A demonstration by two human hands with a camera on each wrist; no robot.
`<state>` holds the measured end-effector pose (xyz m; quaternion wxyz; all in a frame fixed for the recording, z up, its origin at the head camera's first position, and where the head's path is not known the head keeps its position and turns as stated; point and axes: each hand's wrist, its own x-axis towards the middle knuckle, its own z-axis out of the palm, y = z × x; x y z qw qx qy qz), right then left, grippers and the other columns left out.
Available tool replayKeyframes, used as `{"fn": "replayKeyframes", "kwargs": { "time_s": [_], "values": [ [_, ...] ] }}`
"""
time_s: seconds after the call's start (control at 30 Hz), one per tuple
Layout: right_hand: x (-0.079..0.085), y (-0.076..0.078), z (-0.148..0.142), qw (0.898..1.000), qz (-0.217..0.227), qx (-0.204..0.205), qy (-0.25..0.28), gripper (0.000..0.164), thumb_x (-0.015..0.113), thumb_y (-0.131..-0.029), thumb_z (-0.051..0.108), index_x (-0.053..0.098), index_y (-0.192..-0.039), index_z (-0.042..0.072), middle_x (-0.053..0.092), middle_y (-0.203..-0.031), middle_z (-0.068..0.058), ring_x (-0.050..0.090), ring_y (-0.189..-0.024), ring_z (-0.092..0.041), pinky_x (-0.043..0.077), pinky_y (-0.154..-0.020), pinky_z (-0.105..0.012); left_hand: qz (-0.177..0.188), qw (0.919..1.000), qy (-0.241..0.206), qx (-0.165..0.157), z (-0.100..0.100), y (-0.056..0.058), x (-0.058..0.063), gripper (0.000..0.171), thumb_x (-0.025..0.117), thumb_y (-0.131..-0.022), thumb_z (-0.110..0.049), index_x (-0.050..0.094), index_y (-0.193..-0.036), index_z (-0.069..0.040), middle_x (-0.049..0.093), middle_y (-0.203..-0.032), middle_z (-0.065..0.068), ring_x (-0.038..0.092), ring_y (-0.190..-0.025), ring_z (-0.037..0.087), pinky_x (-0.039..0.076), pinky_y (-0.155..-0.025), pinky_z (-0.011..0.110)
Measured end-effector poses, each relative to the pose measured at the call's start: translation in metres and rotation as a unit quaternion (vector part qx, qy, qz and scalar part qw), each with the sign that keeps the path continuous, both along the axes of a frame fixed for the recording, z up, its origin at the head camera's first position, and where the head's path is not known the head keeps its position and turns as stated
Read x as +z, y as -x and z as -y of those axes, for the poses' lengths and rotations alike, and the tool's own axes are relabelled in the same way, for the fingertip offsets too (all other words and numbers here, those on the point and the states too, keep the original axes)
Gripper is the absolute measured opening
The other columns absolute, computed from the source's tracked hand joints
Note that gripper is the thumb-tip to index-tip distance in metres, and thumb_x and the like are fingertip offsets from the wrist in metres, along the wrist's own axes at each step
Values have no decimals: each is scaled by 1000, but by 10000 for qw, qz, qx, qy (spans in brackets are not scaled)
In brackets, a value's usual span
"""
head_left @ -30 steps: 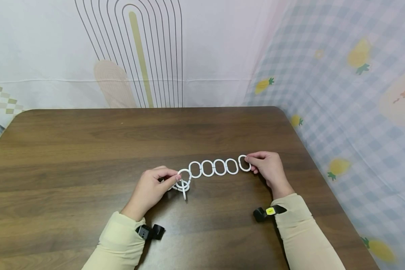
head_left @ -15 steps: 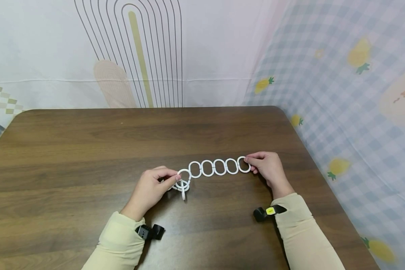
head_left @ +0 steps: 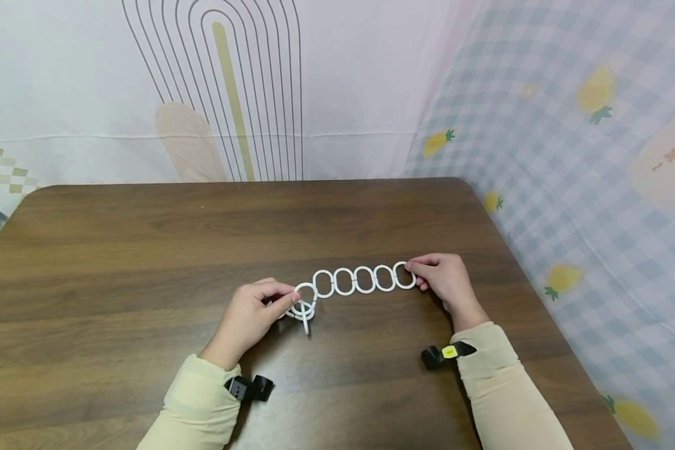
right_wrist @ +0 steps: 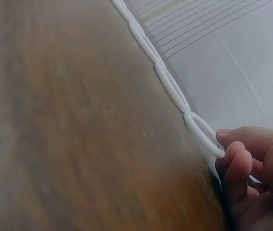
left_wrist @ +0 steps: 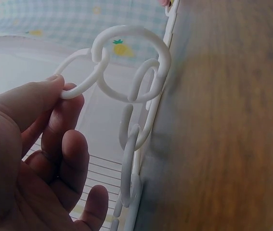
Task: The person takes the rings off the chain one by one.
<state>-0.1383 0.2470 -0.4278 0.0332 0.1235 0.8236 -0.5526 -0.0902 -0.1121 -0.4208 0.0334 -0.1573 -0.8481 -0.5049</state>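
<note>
- While both hands hold the white plastic link chain (head_left: 355, 280), the right-hand end link (right_wrist: 198, 136) meets the neighbouring link; the thin gap visible between these two one second ago has closed.
- Effect on the work in hand, as a judgement: the end link now continues the row instead of standing off from it. Whether it is hooked through the neighbouring link or merely touches it cannot be told.
- Chain location: on the wooden table (head_left: 337, 375), between the hands. Five oval links form a nearly straight row; at its left end, further links overlap in a cluster, partly raised.
- Right hand (head_left: 445, 284): the thumb and fingertips pinch the outer side of the end link.
- Left hand (head_left: 255, 315): the thumb and a finger pinch a raised link (left_wrist: 86, 86), which engages a wider-looking link (left_wrist: 131, 31). The remaining fingers are bent and apart from the chain.
- Difference from one second earlier: the end link sits slightly lower, more level with the row. Both pinches are maintained.
- Difference from half a second earlier: slight. The table and patterned backdrop (head_left: 365, 75) are displaced together, which suggests camera motion rather than handling.
</note>
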Motion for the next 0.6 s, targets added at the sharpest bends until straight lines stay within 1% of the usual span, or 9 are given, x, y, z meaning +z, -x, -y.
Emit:
{"fn": "replayKeyframes", "kwargs": {
  "time_s": [0.2, 0.47, 0.6],
  "values": [
    [0, 0, 0, 10000, -30, 12, -26, 25, 73, -91, 9, 71, -106, -12, 62, -60, 2, 55, -50, -3, 51, -50, -19, 30, 10000, -5, 13, 0, 0, 0, 8, 77, -89, -15, 81, -95, -11, 72, -86, -9, 62, -80, 9, 49, -73, 25],
    [-1, -2, -1, 10000, 65, -28, 64, 27, 74, -91, 11, 70, -105, -11, 65, -63, -2, 58, -50, -6, 54, -52, -23, 4, 10000, 4, 4, 0, 0, -2, 6, 76, -90, -15, 81, -93, -13, 73, -89, -8, 64, -84, 10, 51, -78, 28],
    [0, -1, -1, 10000, 21, -26, 94, 26, 74, -91, 12, 71, -104, -10, 65, -63, -2, 58, -51, -6, 54, -52, -24, -38, 10000, -54, -2, 0, 0, -2, 6, 76, -90, -14, 81, -93, -12, 73, -89, -7, 64, -83, 10, 50, -77, 27]
  ]
}}
